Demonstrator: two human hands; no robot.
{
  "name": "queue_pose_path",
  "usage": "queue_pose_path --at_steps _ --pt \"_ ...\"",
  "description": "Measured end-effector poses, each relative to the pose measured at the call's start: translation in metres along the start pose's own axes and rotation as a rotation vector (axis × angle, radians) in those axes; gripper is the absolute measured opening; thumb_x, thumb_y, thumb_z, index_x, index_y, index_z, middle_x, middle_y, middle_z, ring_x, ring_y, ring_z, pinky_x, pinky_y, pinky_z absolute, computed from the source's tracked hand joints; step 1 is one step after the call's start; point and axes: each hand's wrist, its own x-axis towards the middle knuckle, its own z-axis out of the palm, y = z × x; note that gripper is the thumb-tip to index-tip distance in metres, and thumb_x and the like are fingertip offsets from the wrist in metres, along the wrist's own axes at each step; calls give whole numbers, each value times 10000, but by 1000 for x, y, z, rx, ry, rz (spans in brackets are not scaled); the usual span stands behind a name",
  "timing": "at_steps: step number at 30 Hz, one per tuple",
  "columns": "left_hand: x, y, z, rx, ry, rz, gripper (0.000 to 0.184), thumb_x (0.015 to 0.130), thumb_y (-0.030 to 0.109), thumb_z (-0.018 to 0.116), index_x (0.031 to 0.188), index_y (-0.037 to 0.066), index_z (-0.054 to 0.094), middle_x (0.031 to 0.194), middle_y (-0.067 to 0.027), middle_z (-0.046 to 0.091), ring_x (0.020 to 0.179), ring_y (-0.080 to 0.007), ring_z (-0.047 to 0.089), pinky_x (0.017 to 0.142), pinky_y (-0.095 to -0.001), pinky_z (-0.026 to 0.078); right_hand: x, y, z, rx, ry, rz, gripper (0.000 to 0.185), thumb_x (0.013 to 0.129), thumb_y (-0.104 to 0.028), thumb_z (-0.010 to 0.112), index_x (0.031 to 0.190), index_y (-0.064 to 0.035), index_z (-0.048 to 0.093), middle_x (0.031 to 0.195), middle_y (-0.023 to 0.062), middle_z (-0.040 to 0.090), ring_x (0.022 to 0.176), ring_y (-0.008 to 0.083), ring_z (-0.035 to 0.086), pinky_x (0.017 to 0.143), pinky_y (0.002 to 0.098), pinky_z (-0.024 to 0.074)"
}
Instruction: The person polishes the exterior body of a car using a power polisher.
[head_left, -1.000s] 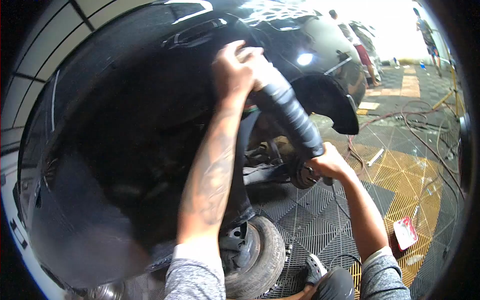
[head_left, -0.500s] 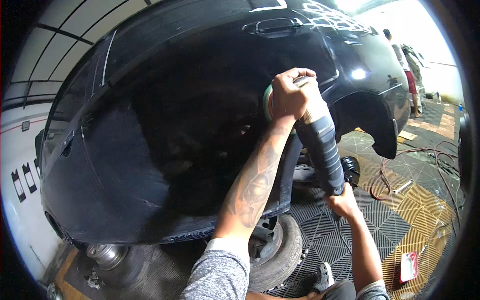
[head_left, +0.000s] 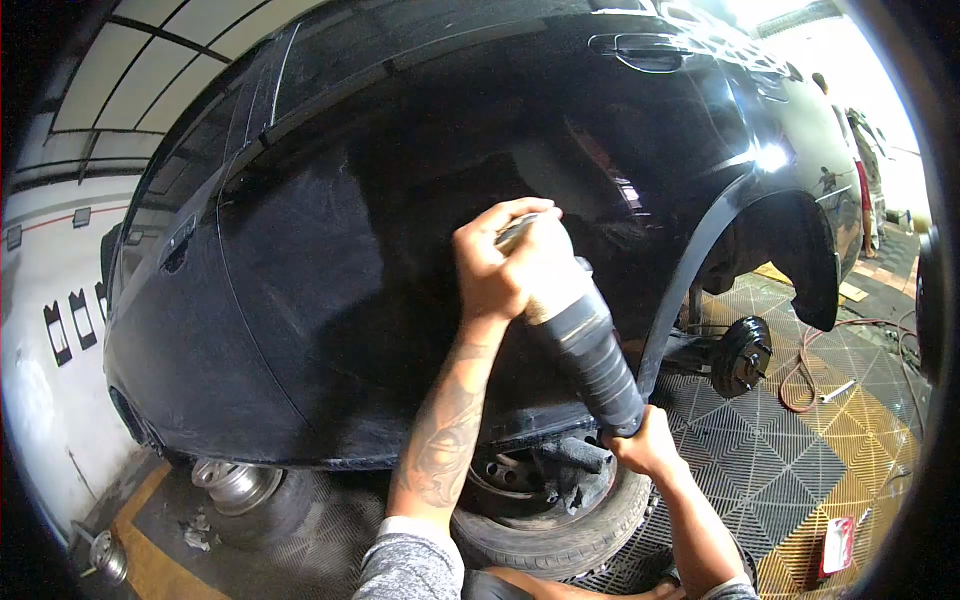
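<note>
A power polisher (head_left: 590,350) with a dark ribbed body slants across the middle, its head toward the black car's door (head_left: 290,250). My left hand (head_left: 498,265) is closed over the polisher's head. Lower right, my right hand (head_left: 648,442) is wrapped around the rear end of its body. The pad is hidden behind my left hand and the tool, so I cannot see its contact with the panel. A dusty haze covers much of the door, while the area near the door handle (head_left: 645,50) looks glossy.
A wheel (head_left: 570,530) lies on the floor below the sill. The rear hub (head_left: 742,358) is bare under the wheel arch. A hose (head_left: 795,385), a wrench (head_left: 838,391) and a red-and-white pack (head_left: 837,545) lie on the patterned floor mats. Another person (head_left: 866,190) stands far right.
The polisher and both my hands have moved left and a little lower along the car's side. My view has shifted too, showing more of the hub and wheel arch.
</note>
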Motion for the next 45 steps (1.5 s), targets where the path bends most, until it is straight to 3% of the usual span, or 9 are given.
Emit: queue_pose_path --at_steps 12,15,22,25,29,34,35,38,45 --pt "-76 -5 -139 51 170 8 340 939 124 535 1145 -121 647 1058 -234 713 946 -296 723 906 -407 575 8 -17 67 -214 -141 -201 462 679 -360 777 975 -9 731 901 250 728 882 419 716 828 483 574" --pt "-86 -9 -125 -15 245 -1 292 895 113 546 1051 -85 695 1001 -232 741 920 -286 732 897 -404 574 1 -7 65 -260 -183 -140 465 675 -324 786 1021 -17 740 931 244 732 916 391 723 836 439 577" --pt "-76 -14 -42 -32 78 -25 308 923 129 560 1100 -103 659 1025 -225 720 925 -267 718 893 -397 576 -20 27 18 -104 -48 -80 448 653 -253 797 975 52 731 876 252 735 872 361 750 813 408 578" --pt "-66 -21 -2 -15 35 -72 344 891 152 585 1102 -111 655 1023 -221 731 915 -267 732 872 -378 582 -26 40 -8 -85 -19 8 462 671 -312 786 1014 -6 739 889 235 734 878 391 730 817 438 578" --pt "-42 -18 63 -21 -84 -81 324 867 155 615 1056 -97 692 970 -190 748 908 -240 730 863 -355 574 -31 61 -35 6 61 52 375 690 -245 770 952 19 729 858 255 727 875 387 737 789 411 577" --pt "-9 -16 140 -117 -139 -82 264 831 153 688 979 -60 739 862 -141 753 783 -162 719 750 -298 573 -30 79 -60 90 109 167 313 682 -176 752 896 50 716 774 195 726 724 218 718 733 362 558" --pt "-4 -16 146 -108 -208 -116 282 857 140 664 1033 -71 728 960 -143 763 862 -167 718 811 -298 561 -29 80 -64 145 122 176 302 678 -155 761 895 51 717 780 166 738 726 199 711 727 360 555" --pt "6 -26 156 -142 -201 -68 249 848 120 686 1015 -58 736 926 -119 762 819 -145 712 784 -280 561 -26 75 -70 139 149 178 311 673 -148 779 906 48 719 776 135 736 727 185 699 733 356 558" --pt "-20 -11 90 -164 -43 -75 229 845 123 673 977 -51 742 875 -120 753 798 -165 718 757 -306 570 -26 61 -45 -24 53 109 360 687 -244 774 885 50 715 779 230 721 783 300 756 743 386 570"
